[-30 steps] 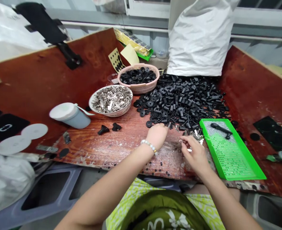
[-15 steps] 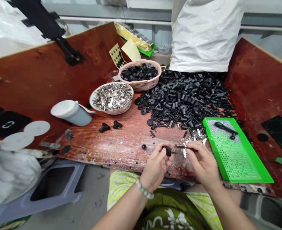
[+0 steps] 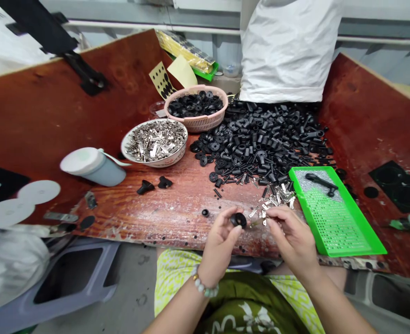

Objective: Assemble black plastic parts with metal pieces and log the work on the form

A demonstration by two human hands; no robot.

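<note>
Between the thumb and fingers of my left hand (image 3: 222, 236) is a round black plastic part (image 3: 239, 220), its hollow face turned up toward me. My right hand (image 3: 293, 239) pinches the end of a thin, brownish strip (image 3: 258, 223), which is blurred and points at the round part without clearly touching it. A small black cap (image 3: 205, 213) rests on the table left of my left hand. Just beyond my right fingertips lie scattered small metal clips (image 3: 278, 197). Beside that hand is a green tray (image 3: 360, 227) with a black arm-shaped piece (image 3: 321, 183) in it.
A large heap of black plastic parts (image 3: 260, 139) spreads across the back under a white sack (image 3: 288, 51). Left of it stand a pink basket (image 3: 205, 124) of black discs and a white bowl (image 3: 166, 161) of metal clips. A lidded cup (image 3: 104, 171) and wooden side walls (image 3: 382, 120) flank the table.
The round part in my left hand has turned so its hollow face shows. My right hand still holds the strip, now slightly tilted. The whole view has shifted a little.
</note>
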